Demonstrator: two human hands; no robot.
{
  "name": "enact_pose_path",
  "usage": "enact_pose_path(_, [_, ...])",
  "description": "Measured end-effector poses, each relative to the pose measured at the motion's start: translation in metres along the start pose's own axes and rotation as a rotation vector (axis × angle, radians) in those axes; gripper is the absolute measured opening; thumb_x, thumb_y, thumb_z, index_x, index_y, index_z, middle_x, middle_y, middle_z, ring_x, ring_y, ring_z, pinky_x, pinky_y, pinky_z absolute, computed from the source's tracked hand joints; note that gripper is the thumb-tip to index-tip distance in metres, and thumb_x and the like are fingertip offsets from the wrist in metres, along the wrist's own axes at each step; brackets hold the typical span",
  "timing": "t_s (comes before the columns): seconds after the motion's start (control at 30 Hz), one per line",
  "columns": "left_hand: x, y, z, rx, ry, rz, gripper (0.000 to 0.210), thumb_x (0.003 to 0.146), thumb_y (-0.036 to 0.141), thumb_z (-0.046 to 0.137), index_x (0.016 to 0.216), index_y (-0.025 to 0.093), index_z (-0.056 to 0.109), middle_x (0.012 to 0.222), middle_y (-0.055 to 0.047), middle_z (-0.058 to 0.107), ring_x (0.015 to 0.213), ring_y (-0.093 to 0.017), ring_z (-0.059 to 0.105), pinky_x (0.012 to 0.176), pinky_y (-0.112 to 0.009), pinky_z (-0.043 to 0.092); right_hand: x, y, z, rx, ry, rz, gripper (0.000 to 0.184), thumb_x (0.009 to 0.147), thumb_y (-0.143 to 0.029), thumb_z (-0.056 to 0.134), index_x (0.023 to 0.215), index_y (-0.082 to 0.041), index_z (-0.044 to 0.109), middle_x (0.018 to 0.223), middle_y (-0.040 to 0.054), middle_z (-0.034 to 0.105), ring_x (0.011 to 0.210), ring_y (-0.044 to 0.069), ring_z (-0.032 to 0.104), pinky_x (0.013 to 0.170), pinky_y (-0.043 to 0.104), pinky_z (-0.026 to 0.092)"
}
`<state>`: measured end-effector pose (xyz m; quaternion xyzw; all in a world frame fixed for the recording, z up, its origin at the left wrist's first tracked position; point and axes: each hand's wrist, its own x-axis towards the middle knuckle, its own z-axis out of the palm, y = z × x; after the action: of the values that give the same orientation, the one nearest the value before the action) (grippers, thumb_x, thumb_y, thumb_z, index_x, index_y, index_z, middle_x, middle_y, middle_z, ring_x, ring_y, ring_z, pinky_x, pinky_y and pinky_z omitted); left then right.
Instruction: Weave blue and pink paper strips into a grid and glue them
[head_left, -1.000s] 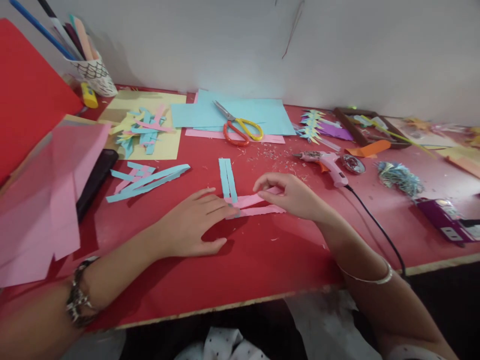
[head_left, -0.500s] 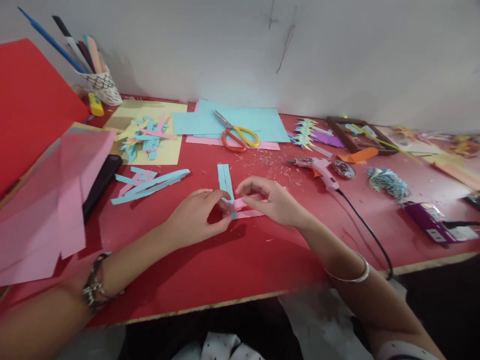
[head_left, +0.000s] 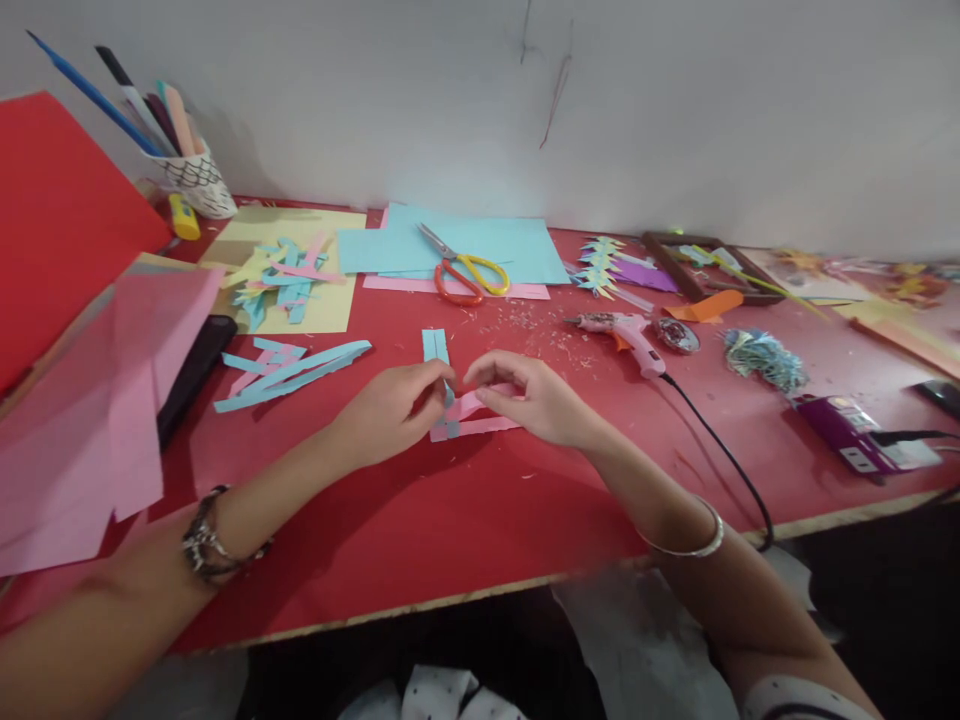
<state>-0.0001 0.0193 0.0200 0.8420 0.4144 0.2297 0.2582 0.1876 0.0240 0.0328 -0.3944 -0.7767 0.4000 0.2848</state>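
Note:
Blue and pink paper strips are interlaced in front of me on the red table. My left hand (head_left: 397, 408) is closed in a pinch on the blue paper strip (head_left: 435, 345), which stands up away from me and bends near the fingertips. Opposite it, my right hand (head_left: 540, 398) has its fingers curled and thumb drawn in at the pink paper strip (head_left: 491, 425); the exact contact is partly hidden. Under the hands, blue crosses pink in a small woven corner. To the left lies another woven piece with long blue strips (head_left: 300, 375).
Scissors (head_left: 454, 285) rest on blue sheets (head_left: 525, 245) behind the hands. A pink glue gun (head_left: 622, 330) with a black cord lies right, beside a purple box (head_left: 847, 430). Pink sheets (head_left: 82, 430) and a pen cup (head_left: 199, 180) stand left. Paper scraps (head_left: 289, 280) are piled on yellow paper.
My left hand has lifted slightly from the woven corner to the upright blue strip, uncovering the pink and blue crossing. The right hand stays nearly in place; the view shifted slightly.

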Motion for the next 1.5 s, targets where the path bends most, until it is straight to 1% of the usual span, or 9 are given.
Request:
enact_pose_path(0.3, [0.007, 0.001, 0.005, -0.057, -0.222, -0.011, 0.012, 0.069, 0.021, 0.045, 0.081, 0.019, 0.043, 0.074, -0.001, 0.057, 0.062, -0.014, 0.055, 0.055, -0.025, 0.043, -0.001, 0.004, -0.001, -0.026, 0.018, 0.018, 0.014, 0.074, -0.014, 0.046, 0.085, -0.017, 0.053, 0.082, 0.0008, 0.06, 0.077, 0.01, 0.055, 0.074, 0.025, 0.041])
enact_pose_path(0.6, [0.008, 0.002, 0.013, -0.031, -0.112, -0.099, 0.021, 0.07, 0.036, 0.054, 0.075, 0.019, 0.042, 0.067, 0.0, 0.054, 0.058, -0.014, 0.051, 0.051, -0.024, 0.037, 0.0, 0.007, 0.001, 0.2, -0.036, 0.066, 0.012, 0.076, -0.016, 0.046, 0.088, -0.017, 0.049, 0.085, 0.0024, 0.058, 0.078, 0.009, 0.056, 0.07, 0.023, 0.045])
enact_pose_path(0.77, [0.01, 0.002, 0.017, 0.06, -0.044, -0.076, 0.013, 0.076, 0.027, 0.04, 0.066, 0.019, 0.043, 0.059, 0.001, 0.051, 0.053, -0.013, 0.048, 0.049, -0.023, 0.032, -0.001, 0.006, 0.001, 0.223, 0.0, 0.106, 0.012, 0.076, -0.019, 0.049, 0.088, -0.018, 0.049, 0.08, 0.0006, 0.057, 0.073, 0.009, 0.055, 0.066, 0.023, 0.045])
enact_pose_path(0.93, [0.01, -0.001, 0.016, 0.103, -0.042, -0.102, 0.022, 0.078, 0.022, 0.034, 0.061, 0.017, 0.047, 0.059, -0.002, 0.055, 0.053, -0.013, 0.05, 0.05, -0.024, 0.033, 0.001, 0.012, 0.003, 0.288, 0.047, 0.089, 0.011, 0.074, -0.021, 0.051, 0.085, -0.02, 0.052, 0.073, -0.0018, 0.055, 0.066, 0.009, 0.054, 0.061, 0.022, 0.044])
enact_pose_path(1.03, [0.01, -0.003, 0.015, 0.101, -0.04, -0.114, 0.033, 0.081, 0.024, 0.03, 0.056, 0.017, 0.049, 0.058, -0.004, 0.057, 0.054, -0.014, 0.052, 0.053, -0.025, 0.035, 0.002, 0.016, 0.002, 0.249, 0.153, 0.045, 0.009, 0.076, -0.02, 0.047, 0.084, -0.019, 0.051, 0.066, -0.0035, 0.051, 0.059, 0.008, 0.051, 0.058, 0.022, 0.043])
enact_pose_path(1.13, [0.009, -0.004, 0.013, 0.006, -0.044, -0.118, 0.041, 0.085, 0.028, 0.026, 0.058, 0.016, 0.056, 0.062, -0.004, 0.061, 0.058, -0.014, 0.056, 0.057, -0.024, 0.038, 0.002, 0.019, -0.004, 0.016, 0.246, -0.024, 0.008, 0.077, -0.017, 0.045, 0.08, -0.019, 0.052, 0.067, -0.0022, 0.053, 0.062, 0.009, 0.051, 0.061, 0.024, 0.042])
enact_pose_path(1.2, [0.008, -0.005, 0.012, -0.085, -0.051, -0.114, 0.043, 0.086, 0.028, 0.025, 0.06, 0.016, 0.058, 0.063, -0.003, 0.062, 0.06, -0.013, 0.057, 0.06, -0.023, 0.04, 0.0, 0.02, -0.009, -0.208, 0.208, -0.097, 0.008, 0.077, -0.016, 0.045, 0.078, -0.019, 0.052, 0.071, 0.0001, 0.056, 0.066, 0.011, 0.052, 0.064, 0.026, 0.041])
enact_pose_path(1.3, [0.006, -0.006, 0.012, -0.184, -0.047, -0.102, 0.044, 0.086, 0.027, 0.024, 0.061, 0.016, 0.058, 0.065, -0.002, 0.063, 0.061, -0.012, 0.057, 0.062, -0.022, 0.041, -0.002, 0.021, -0.016, -0.471, 0.026, -0.184, 0.007, 0.078, -0.02, 0.05, 0.082, -0.018, 0.055, 0.081, 0.0044, 0.059, 0.077, 0.015, 0.053, 0.073, 0.03, 0.039])
enact_pose_path(1.5, [0.007, -0.006, 0.014, -0.241, -0.02, -0.139, 0.042, 0.084, 0.026, 0.027, 0.059, 0.016, 0.058, 0.063, -0.002, 0.062, 0.062, -0.013, 0.057, 0.062, -0.022, 0.041, -0.006, 0.017, -0.016, -0.626, -0.257, -0.089, 0.042, 0.072, -0.039, 0.063, 0.107, -0.017, 0.052, 0.103, 0.0087, 0.057, 0.095, 0.023, 0.051, 0.081, 0.035, 0.035])
